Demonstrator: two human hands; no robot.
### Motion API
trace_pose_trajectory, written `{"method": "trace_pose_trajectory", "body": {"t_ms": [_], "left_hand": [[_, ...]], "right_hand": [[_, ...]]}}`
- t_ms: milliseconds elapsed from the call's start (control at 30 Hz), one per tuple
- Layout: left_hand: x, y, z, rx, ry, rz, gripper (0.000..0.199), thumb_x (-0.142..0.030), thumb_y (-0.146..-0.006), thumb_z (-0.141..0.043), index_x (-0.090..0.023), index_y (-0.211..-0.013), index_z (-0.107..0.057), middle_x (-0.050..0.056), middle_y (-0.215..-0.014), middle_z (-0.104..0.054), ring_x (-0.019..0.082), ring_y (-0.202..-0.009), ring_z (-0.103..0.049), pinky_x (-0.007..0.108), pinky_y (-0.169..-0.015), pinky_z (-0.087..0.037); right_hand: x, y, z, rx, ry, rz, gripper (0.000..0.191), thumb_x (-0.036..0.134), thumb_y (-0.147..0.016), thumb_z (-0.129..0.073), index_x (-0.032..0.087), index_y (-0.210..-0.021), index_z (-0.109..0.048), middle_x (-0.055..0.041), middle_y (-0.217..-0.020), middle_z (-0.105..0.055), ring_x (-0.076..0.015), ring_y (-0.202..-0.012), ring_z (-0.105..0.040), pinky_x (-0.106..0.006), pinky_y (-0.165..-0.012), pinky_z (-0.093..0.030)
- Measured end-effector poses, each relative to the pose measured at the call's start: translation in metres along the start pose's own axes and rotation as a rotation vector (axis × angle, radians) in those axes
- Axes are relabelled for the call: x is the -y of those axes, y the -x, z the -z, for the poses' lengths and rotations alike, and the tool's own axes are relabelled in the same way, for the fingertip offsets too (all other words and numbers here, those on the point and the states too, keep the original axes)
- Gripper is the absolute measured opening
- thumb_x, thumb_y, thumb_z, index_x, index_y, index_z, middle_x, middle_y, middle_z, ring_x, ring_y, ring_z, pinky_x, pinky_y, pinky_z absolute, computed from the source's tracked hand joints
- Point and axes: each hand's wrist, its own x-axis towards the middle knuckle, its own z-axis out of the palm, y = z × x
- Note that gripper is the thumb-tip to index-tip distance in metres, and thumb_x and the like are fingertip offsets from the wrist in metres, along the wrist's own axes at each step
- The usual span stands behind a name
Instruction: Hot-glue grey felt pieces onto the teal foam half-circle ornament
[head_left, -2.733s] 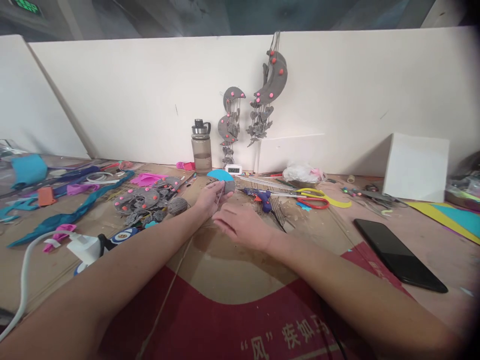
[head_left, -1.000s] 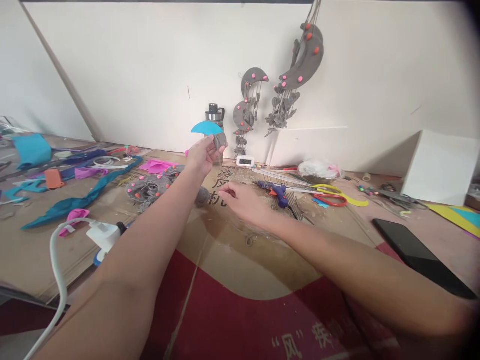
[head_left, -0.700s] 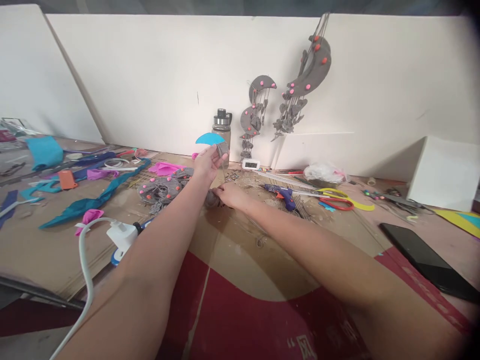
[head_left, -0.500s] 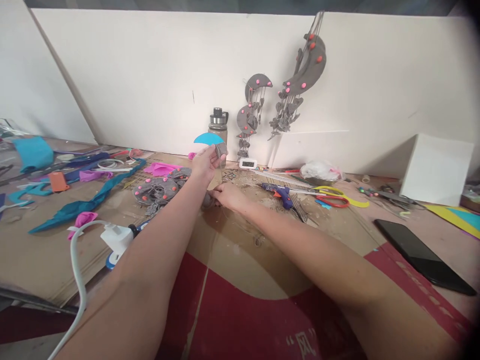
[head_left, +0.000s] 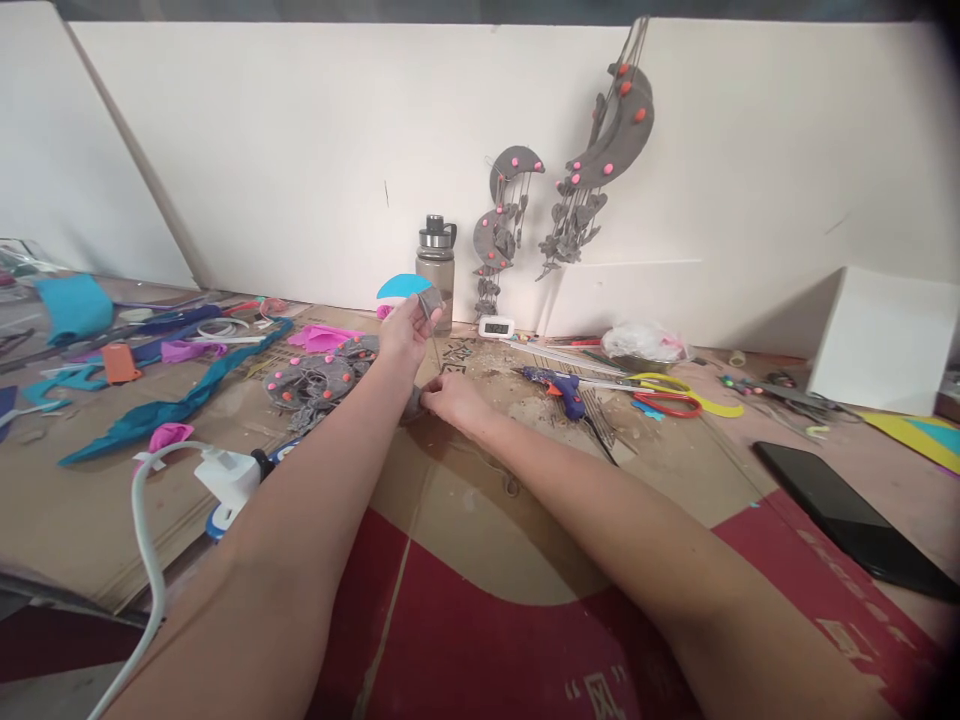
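Observation:
My left hand (head_left: 403,332) is raised over the middle of the work surface, its fingers closed on a blue crescent-like piece (head_left: 405,287). Grey material (head_left: 430,301) covers the piece's right end, by my fingertips. Lower and to the right, my right hand (head_left: 454,398) has its fingers pinched together beside a grey bundle (head_left: 412,403). My left forearm hides part of that bundle, and what my right fingers pinch is too small to make out. Left of my forearm lie grey crescents with pink and orange dots (head_left: 315,385).
A glue gun (head_left: 562,390) and scissors (head_left: 667,395) lie right of my hands. Behind stand a bottle (head_left: 435,265) and a small digital clock (head_left: 496,327). Grey crescent hangings (head_left: 615,140) hang on the white board. A phone (head_left: 840,510) lies right; a white plug (head_left: 227,478) sits left.
My left hand has shifted slightly left and down with the blue piece, and the grey end has tilted. My right hand has barely moved.

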Motion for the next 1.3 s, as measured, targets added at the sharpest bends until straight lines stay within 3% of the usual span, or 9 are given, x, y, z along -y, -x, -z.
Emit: {"method": "trace_pose_trajectory", "body": {"t_ms": [100,200,267,433,600,900,1100,1200,1300], "left_hand": [[0.001,0.003,-0.004,0.046,-0.056,-0.027,0.008,-0.019,-0.081,-0.063,-0.014,-0.079,-0.058,0.007,-0.080,-0.070,0.015,-0.076,-0.070,0.025,-0.069,-0.058],[0.005,0.008,-0.009,0.098,-0.090,-0.078,0.011,-0.021,-0.079,-0.065,-0.014,-0.076,-0.057,0.007,-0.078,-0.070,0.015,-0.072,-0.069,0.027,-0.068,-0.058],[0.008,0.011,-0.012,0.117,-0.098,-0.119,0.013,-0.022,-0.077,-0.066,-0.014,-0.073,-0.057,0.005,-0.075,-0.069,0.014,-0.069,-0.068,0.027,-0.068,-0.058],[0.018,0.017,-0.014,0.074,-0.086,-0.202,0.020,-0.026,-0.073,-0.070,-0.016,-0.067,-0.053,-0.003,-0.059,-0.058,0.009,-0.059,-0.062,0.028,-0.070,-0.057],[0.014,0.014,-0.006,0.035,-0.057,-0.291,0.021,-0.028,-0.072,-0.070,-0.018,-0.066,-0.052,-0.004,-0.061,-0.055,0.009,-0.059,-0.060,0.028,-0.071,-0.057],[0.008,0.013,0.005,-0.066,-0.046,-0.266,0.023,-0.027,-0.075,-0.067,-0.018,-0.065,-0.047,-0.006,-0.058,-0.051,0.005,-0.056,-0.056,0.025,-0.071,-0.057],[0.011,0.024,-0.016,-0.017,-0.075,-0.239,0.019,-0.024,-0.077,-0.066,-0.017,-0.067,-0.051,-0.005,-0.058,-0.051,0.006,-0.057,-0.058,0.027,-0.073,-0.058],[0.012,0.029,-0.021,-0.003,-0.070,-0.211,0.018,-0.023,-0.078,-0.065,-0.017,-0.068,-0.051,-0.002,-0.064,-0.059,0.007,-0.063,-0.062,0.025,-0.075,-0.057],[0.012,0.025,-0.013,-0.073,-0.005,-0.204,0.014,-0.020,-0.081,-0.061,-0.018,-0.071,-0.051,-0.001,-0.070,-0.063,0.008,-0.068,-0.064,0.026,-0.076,-0.057]], "right_hand": [[0.000,0.004,0.001,-0.083,0.017,-0.009,0.017,0.023,-0.072,-0.053,0.017,-0.077,-0.068,-0.0018,-0.065,-0.064,-0.0125,-0.059,-0.056,-0.022,-0.054,-0.039],[0.002,0.010,0.006,-0.316,0.168,0.106,0.018,0.018,-0.074,-0.050,0.015,-0.086,-0.063,-0.0071,-0.084,-0.066,-0.0156,-0.077,-0.059,-0.024,-0.066,-0.043],[0.002,0.015,0.010,-0.406,0.282,0.171,0.020,0.015,-0.076,-0.048,0.013,-0.092,-0.059,-0.0099,-0.091,-0.065,-0.0174,-0.083,-0.058,-0.026,-0.072,-0.043],[-0.003,0.018,0.010,-0.359,0.352,0.173,0.019,0.014,-0.079,-0.044,0.015,-0.095,-0.054,-0.0072,-0.082,-0.062,-0.0169,-0.073,-0.055,-0.028,-0.067,-0.041],[-0.008,0.016,0.003,-0.391,0.269,0.233,0.014,0.012,-0.075,-0.046,0.018,-0.085,-0.053,-0.0026,-0.077,-0.059,-0.0148,-0.071,-0.052,-0.026,-0.066,-0.038],[-0.006,0.020,0.001,-0.394,0.166,0.237,0.014,0.012,-0.072,-0.047,0.018,-0.084,-0.053,0.0006,-0.073,-0.057,-0.0123,-0.066,-0.050,-0.023,-0.061,-0.036],[-0.004,0.019,0.008,-0.202,0.149,0.087,0.022,0.015,-0.076,-0.052,0.012,-0.097,-0.060,-0.0090,-0.087,-0.068,-0.0156,-0.077,-0.059,-0.023,-0.066,-0.042],[-0.002,0.017,0.011,-0.138,0.152,0.131,0.021,0.017,-0.082,-0.047,0.014,-0.090,-0.065,-0.0098,-0.092,-0.070,-0.0159,-0.082,-0.062,-0.023,-0.072,-0.042],[-0.002,0.011,0.012,-0.114,0.135,0.124,0.028,0.026,-0.088,-0.042,0.016,-0.082,-0.068,-0.0090,-0.088,-0.071,-0.0155,-0.080,-0.062,-0.023,-0.070,-0.042]]}}
